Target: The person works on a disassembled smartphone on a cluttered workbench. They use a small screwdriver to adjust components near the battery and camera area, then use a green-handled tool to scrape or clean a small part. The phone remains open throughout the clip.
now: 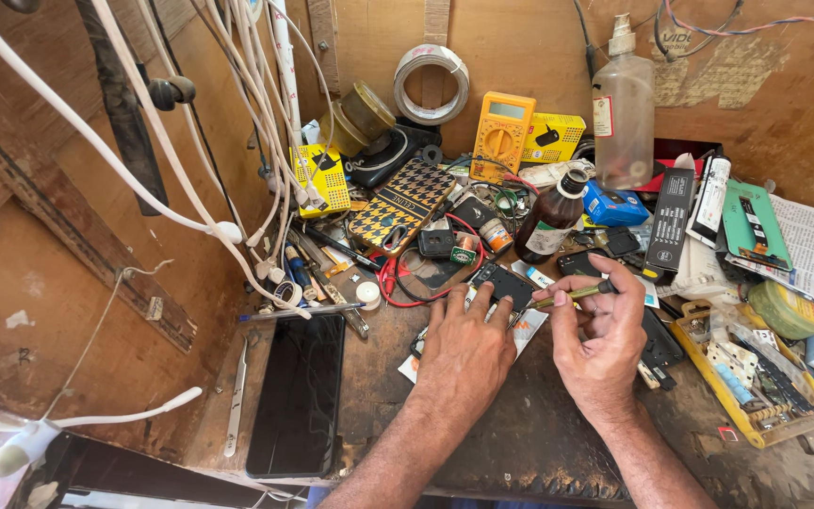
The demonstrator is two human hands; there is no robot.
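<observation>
The left hand [463, 353] lies flat, fingers spread on a small black phone [501, 283]. At 3 o'clock, the right hand [605, 339] pinches a screwdriver [572, 294]. Clutter crowds 12 o'clock; bare worktop [529, 443] lies near the front edge.

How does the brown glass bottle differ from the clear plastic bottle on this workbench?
The brown glass bottle is dark and short with a white cap; the clear plastic bottle is see-through and taller, with a nozzle top. The brown bottle stands among the clutter just beyond the right hand; the clear bottle stands farther back by the wooden wall. Both are upright and labelled.
</observation>
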